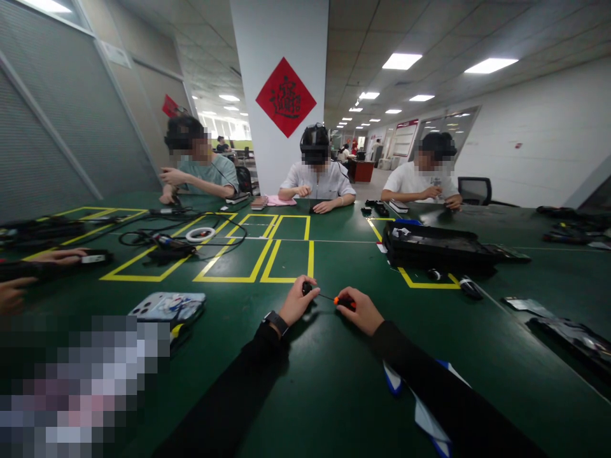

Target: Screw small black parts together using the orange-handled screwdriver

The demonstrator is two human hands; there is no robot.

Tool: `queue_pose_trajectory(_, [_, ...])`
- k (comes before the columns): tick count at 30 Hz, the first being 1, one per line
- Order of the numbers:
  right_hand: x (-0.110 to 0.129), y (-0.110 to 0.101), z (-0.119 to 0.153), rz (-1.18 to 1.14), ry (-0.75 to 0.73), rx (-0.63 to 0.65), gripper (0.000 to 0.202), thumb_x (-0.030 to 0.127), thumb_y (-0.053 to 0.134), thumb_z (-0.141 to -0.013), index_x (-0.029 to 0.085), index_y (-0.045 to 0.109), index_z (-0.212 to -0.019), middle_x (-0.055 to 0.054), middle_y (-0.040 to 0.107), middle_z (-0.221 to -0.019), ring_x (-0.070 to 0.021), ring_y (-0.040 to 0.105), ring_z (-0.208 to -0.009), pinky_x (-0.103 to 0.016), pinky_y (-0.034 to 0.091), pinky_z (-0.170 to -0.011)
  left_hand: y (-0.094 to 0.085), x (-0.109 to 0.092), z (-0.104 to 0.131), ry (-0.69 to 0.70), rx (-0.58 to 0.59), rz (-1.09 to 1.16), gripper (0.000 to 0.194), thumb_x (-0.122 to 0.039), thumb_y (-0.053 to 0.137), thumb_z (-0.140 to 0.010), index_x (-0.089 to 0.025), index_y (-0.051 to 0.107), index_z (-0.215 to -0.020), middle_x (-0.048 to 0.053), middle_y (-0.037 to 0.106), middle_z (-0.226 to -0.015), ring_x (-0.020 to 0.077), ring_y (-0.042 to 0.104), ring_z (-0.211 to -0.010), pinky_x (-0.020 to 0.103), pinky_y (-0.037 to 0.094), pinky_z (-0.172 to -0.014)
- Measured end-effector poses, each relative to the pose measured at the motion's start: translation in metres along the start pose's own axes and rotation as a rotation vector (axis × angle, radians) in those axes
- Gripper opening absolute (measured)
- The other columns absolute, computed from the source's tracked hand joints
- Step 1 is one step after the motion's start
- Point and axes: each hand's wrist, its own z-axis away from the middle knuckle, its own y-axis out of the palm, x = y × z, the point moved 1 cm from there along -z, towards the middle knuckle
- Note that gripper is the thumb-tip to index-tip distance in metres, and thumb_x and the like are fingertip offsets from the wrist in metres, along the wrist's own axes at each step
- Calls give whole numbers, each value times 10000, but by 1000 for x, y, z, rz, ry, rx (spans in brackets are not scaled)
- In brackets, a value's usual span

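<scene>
The left hand (296, 299) and right hand (360, 310) meet above the middle of the near part of the green counter (329, 394). The left grip is narrow, thumb and fingers pinching a small black part (307, 289); it is too small and dark to tell exactly what it is. The right grip is closed round the orange-and-black handle of a screwdriver (344, 303), whose thin shaft points left towards the part; whether the tip touches it I cannot tell. A watch (277, 322) sits on the left wrist, and both sleeves are black. Under and beside the right forearm lies a blue-and-white wrapper (394, 378). A phone (167, 306) lies to the left of the left hand. Beyond the hands, yellow tape (311, 259) marks out boxes on the counter, with a white ring (200, 235) among black cables (138, 238) farther left. To the right stands a long black tray (434, 245), a mouse (471, 287) just in front of it. Three people sit along the far side, and a red diamond sign (286, 97) hangs on the pillar (245, 38) behind them.
</scene>
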Motion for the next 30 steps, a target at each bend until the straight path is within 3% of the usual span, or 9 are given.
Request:
queue_pose_trajectory(7, [-7, 2, -3, 105, 2, -36, 183, 223, 424, -815, 171, 575, -725, -42, 554, -789, -155, 475, -802, -306, 365, -766, 1, -1, 1, -13, 15, -19, 181, -294, 537, -725, -184, 526, -868, 22, 544, -893, 152, 493, -873, 293, 358, -834])
queue_pose_trajectory(11, [-8, 4, -1, 68, 3, -39, 82, 212, 489, -767, 174, 540, -819, -32, 542, -819, -150, 474, -774, -290, 377, -723, 0, -2, 1, -55, 2, -11, 197, -299, 539, -718, -181, 524, -875, 10, 539, -848, 141, 499, -808, 280, 371, -790])
queue_pose_trajectory(15, [-8, 4, 0, 31, 29, -41, 145, 236, 532, -740, 179, 506, -871, -26, 536, -849, -147, 484, -766, -282, 390, -703, -1, -2, 1, -49, 7, -24, 196, -285, 541, -716, -178, 523, -880, 7, 532, -817, 134, 496, -762, 272, 379, -752])
queue_pose_trajectory(22, [-7, 3, -3, 61, -7, -14, 189, 209, 372, -841, 181, 559, -830, -39, 552, -837, -156, 481, -838, -306, 373, -782, 0, -2, 2, -31, 9, -22, 189, -289, 533, -728, -187, 519, -887, 8, 535, -841, 127, 501, -754, 262, 382, -736])
queue_pose_trajectory(30, [-4, 2, 1, 42, -6, -4, 148, 197, 527, -744, 179, 513, -890, -31, 538, -865, -146, 493, -785, -281, 396, -721, 0, 0, 2, -31, 18, -23, 193, -285, 531, -728, -181, 518, -890, 9, 541, -827, 127, 505, -749, 263, 385, -736])
